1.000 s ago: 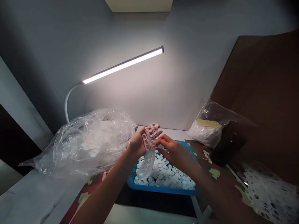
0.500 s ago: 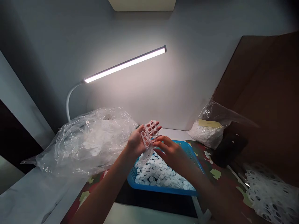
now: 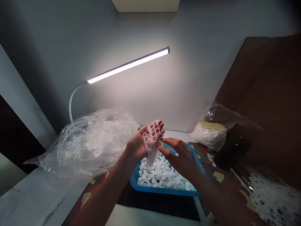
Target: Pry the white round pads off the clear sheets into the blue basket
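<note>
perforated white sheet (image 3: 152, 135): across left hand (image 3: 137, 145), thumb clamped on its edge; right hand (image 3: 180, 152) at lower edge, pinch unclear.

Discs (image 3: 162, 176) in basket (image 3: 164, 190), bag (image 3: 89, 144) left

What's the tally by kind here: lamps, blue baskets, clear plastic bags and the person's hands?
Lamp: 1
Blue basket: 1
Clear plastic bags: 2 (left bag, right bag)
Hands: 2 (left hand, right hand)
Total: 6
</note>
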`<state>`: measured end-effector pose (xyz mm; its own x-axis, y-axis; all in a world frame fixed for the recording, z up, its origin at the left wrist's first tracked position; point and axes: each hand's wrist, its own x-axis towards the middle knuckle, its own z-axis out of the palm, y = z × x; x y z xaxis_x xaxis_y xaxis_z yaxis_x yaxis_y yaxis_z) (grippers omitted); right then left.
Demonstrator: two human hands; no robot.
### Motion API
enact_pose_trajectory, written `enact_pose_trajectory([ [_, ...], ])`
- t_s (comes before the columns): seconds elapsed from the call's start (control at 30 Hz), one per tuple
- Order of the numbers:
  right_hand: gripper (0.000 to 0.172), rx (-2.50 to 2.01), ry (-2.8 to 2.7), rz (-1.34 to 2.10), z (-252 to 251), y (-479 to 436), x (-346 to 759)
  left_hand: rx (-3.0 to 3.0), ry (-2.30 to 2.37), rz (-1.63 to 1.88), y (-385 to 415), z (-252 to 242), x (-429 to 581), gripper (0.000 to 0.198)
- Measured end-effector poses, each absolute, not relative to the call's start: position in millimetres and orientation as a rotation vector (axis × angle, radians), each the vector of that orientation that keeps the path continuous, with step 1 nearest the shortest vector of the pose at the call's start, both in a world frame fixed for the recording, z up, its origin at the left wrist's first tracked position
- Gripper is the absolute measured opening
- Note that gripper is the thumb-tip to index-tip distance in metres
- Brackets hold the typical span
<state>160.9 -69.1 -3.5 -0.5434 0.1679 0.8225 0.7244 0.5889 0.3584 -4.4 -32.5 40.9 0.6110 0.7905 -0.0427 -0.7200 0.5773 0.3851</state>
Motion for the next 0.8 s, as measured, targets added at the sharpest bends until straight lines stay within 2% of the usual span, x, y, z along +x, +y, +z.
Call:
enact_pose_trajectory([
  [0.23,0.016,-0.656,-2.012,-0.921,-1.8,-70.7,162.1,0.274,0.328,0.876,-38.2,42.0,-1.5,0.036],
  [0.53,0.025,-0.697,-2.138,-0.931,6.3,-74.7,168.6,0.244,0.265,0.768,-37.1,38.8,-1.6,0.031],
  [0.6,0.026,-0.703,-2.162,-0.896,7.9,-75.2,169.7,0.242,0.293,0.753,-36.9,39.7,-1.0,0.028],
  [0.8,0.014,-0.727,-2.262,-0.605,11.4,-76.9,172.6,0.427,0.323,0.781,-35.5,38.2,0.0,0.026],
])
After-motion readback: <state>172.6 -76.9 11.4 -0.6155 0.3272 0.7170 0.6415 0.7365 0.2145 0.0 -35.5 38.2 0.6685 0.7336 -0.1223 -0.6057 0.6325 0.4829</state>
